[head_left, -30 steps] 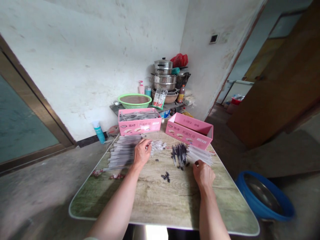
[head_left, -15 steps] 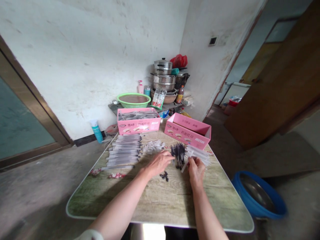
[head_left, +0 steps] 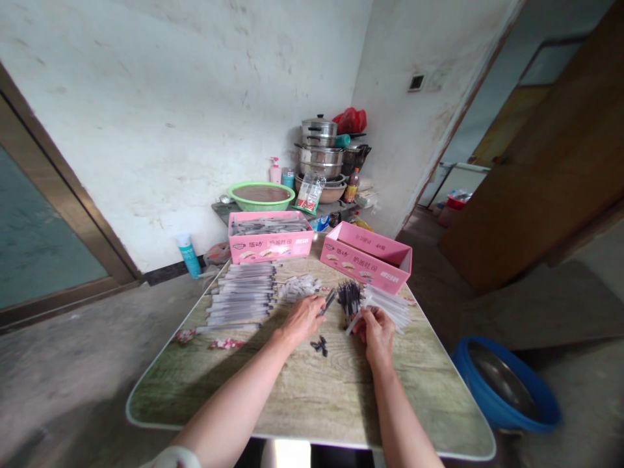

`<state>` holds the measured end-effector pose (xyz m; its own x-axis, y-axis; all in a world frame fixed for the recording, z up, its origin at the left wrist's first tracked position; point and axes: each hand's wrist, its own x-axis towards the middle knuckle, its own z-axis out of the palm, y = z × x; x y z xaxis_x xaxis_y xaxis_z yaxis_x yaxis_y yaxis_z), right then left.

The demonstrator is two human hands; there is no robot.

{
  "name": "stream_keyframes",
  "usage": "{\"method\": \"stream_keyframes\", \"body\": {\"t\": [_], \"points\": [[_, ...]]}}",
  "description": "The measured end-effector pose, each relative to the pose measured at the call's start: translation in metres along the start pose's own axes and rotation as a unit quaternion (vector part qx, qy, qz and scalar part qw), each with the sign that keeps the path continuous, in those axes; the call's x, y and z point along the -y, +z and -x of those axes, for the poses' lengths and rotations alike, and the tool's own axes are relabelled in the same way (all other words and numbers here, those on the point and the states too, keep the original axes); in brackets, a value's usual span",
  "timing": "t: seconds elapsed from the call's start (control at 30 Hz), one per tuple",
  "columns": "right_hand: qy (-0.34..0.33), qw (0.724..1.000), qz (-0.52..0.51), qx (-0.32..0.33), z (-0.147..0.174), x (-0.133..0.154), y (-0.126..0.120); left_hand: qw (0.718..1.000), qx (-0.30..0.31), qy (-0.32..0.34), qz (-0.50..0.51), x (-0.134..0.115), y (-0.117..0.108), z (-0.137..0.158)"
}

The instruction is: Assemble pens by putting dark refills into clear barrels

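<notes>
My left hand [head_left: 306, 318] is closed on a thin dark pen refill [head_left: 329, 300], which points up and to the right. My right hand [head_left: 376, 330] pinches a whitish translucent pen barrel [head_left: 353, 324], tilted down to the left. Between the hands, slightly beyond them, lies a bunch of dark refills [head_left: 348, 295]. Right of it a stack of translucent barrels [head_left: 390, 305] fans out, partly behind my right hand. A heap of small whitish parts [head_left: 298, 286] sits beyond my left hand. Several small black pieces [head_left: 320, 346] lie nearer me. Rows of pens [head_left: 242, 296] fill the table's left side.
At the back of the table [head_left: 312, 403] stand a pink box [head_left: 271, 248] holding pens and a second pink box [head_left: 365, 263]. Behind them are a green basin [head_left: 262, 204] and stacked pots [head_left: 319, 156]. A blue tub [head_left: 507, 383] is on the right.
My left hand has drawn slightly left from the dark bunch, with a refill now showing in it. My right hand has shifted slightly left with the barrel.
</notes>
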<state>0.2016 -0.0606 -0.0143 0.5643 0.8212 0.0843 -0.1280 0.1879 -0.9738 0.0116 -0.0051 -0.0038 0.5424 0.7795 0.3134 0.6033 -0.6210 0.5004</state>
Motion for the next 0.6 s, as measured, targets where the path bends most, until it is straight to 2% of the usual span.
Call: {"method": "stream_keyframes", "body": {"t": [0.13, 0.27, 0.37, 0.5, 0.6], "points": [[0.004, 0.999, -0.026, 0.032, -0.001, 0.002, 0.001, 0.997, 0.006, -0.065, -0.044, -0.001, 0.002, -0.001], [0.004, 0.998, -0.036, 0.048, -0.002, 0.003, 0.002, 0.992, 0.027, -0.089, -0.081, -0.005, 0.001, -0.001], [0.007, 0.998, -0.048, 0.049, -0.001, 0.004, 0.003, 0.992, 0.019, -0.095, -0.081, -0.007, 0.0, -0.001], [0.014, 0.994, -0.104, 0.029, -0.002, 0.006, 0.001, 0.991, -0.044, -0.116, -0.042, -0.003, -0.005, -0.004], [0.017, 0.984, -0.176, 0.001, -0.006, 0.008, -0.004, 0.992, -0.053, -0.101, 0.058, 0.0, -0.013, -0.004]]}}
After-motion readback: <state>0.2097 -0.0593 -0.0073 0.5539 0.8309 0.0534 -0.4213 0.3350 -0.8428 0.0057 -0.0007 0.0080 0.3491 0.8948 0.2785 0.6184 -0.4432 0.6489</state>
